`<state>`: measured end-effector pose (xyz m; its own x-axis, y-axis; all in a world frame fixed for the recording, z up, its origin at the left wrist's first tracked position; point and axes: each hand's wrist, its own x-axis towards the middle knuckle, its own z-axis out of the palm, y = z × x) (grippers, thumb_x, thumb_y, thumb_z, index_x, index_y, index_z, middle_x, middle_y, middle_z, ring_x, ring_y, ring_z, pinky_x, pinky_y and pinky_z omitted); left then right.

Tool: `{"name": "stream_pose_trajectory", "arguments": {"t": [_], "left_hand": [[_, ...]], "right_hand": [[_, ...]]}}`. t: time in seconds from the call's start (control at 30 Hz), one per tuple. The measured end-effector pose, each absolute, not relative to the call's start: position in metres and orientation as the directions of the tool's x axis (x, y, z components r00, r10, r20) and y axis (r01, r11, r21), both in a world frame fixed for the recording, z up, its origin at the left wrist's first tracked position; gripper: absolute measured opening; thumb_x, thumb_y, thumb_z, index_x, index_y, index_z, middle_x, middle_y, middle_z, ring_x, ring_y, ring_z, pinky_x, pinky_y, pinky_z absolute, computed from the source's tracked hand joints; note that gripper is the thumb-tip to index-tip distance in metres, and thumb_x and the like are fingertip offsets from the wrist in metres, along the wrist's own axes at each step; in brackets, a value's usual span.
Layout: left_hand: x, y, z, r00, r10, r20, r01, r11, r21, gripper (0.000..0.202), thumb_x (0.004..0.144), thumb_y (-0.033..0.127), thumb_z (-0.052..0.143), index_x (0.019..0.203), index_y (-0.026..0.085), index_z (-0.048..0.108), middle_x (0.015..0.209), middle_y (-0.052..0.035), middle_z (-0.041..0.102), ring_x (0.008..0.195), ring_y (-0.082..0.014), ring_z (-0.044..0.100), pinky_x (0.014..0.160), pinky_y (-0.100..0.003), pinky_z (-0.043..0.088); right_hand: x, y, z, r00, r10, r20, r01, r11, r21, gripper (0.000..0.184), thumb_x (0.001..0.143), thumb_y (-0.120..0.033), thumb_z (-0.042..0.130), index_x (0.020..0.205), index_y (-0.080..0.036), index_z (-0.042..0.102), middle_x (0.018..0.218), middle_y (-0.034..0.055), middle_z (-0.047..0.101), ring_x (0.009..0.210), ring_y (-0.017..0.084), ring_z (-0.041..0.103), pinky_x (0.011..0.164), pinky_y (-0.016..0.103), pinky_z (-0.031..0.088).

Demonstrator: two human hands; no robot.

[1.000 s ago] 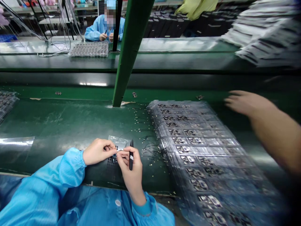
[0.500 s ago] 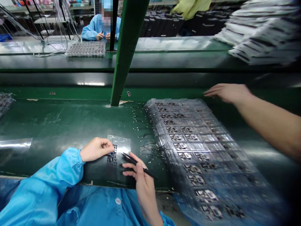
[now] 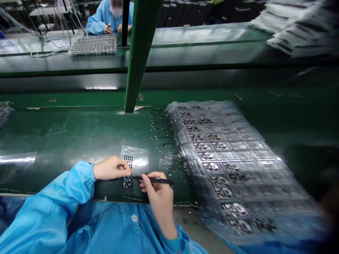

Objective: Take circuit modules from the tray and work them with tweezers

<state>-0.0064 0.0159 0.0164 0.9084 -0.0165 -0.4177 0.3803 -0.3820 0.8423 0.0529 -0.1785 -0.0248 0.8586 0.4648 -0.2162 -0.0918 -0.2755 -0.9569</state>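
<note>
My left hand pinches a small circuit board by its upper end, over the bench near the front edge. Just behind the board lies a clear film sheet bearing a grid of small black squares. Black tweezers are gripped in my right hand; they lie nearly level, tips pointing left close to the board's right side. Whether the tips touch it I cannot tell. Several thin black cables with shiny ends lie right of the film.
Stacked clear trays with circuit boards fill the right side. A green post rises behind the film. Small boards lie along the green strip at the back. Across the line, a person in blue sits by another tray.
My right hand has turned and closed round the tweezers, bringing their tips to the board. Another person's bare arm has left the right side, where small boards now show on the green strip.
</note>
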Motion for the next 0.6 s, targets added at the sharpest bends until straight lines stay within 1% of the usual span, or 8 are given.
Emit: {"name": "stream_pose_trajectory", "arguments": {"t": [0.1, 0.37, 0.6], "left_hand": [[-0.0064, 0.0157, 0.0158, 0.910, -0.006, -0.414, 0.379, -0.390, 0.839, 0.016, 0.081, 0.025, 0.057, 0.080, 0.012, 0.067, 0.094, -0.0060, 0.072, 0.076, -0.0134, 0.065, 0.067, -0.020, 0.047], [-0.0068, 0.0149, 0.0135, 0.910, 0.013, -0.414, 0.382, -0.412, 0.827, 0.017, 0.080, 0.026, 0.057, 0.082, 0.013, 0.068, 0.091, -0.0051, 0.072, 0.074, -0.0131, 0.064, 0.066, -0.020, 0.046], [-0.0069, 0.0145, 0.0127, 0.913, 0.021, -0.408, 0.381, -0.406, 0.831, 0.018, 0.079, 0.028, 0.058, 0.082, 0.013, 0.068, 0.089, -0.0044, 0.072, 0.071, -0.0125, 0.063, 0.064, -0.019, 0.046]], "right_hand": [[0.0531, -0.1782, -0.0285, 0.873, 0.448, -0.196, -0.055, -0.307, -0.950, 0.032, 0.078, -0.045, 0.066, 0.077, -0.016, 0.054, 0.065, 0.0031, 0.065, 0.058, 0.015, 0.065, 0.048, 0.021, 0.052], [0.0538, -0.1769, -0.0276, 0.880, 0.446, -0.165, -0.002, -0.343, -0.939, 0.032, 0.080, -0.046, 0.062, 0.075, -0.016, 0.054, 0.065, 0.0033, 0.065, 0.058, 0.015, 0.064, 0.048, 0.021, 0.050], [0.0536, -0.1759, -0.0266, 0.877, 0.442, -0.189, -0.039, -0.325, -0.945, 0.033, 0.079, -0.048, 0.063, 0.074, -0.017, 0.053, 0.065, 0.0037, 0.066, 0.059, 0.016, 0.065, 0.050, 0.021, 0.050]]}}
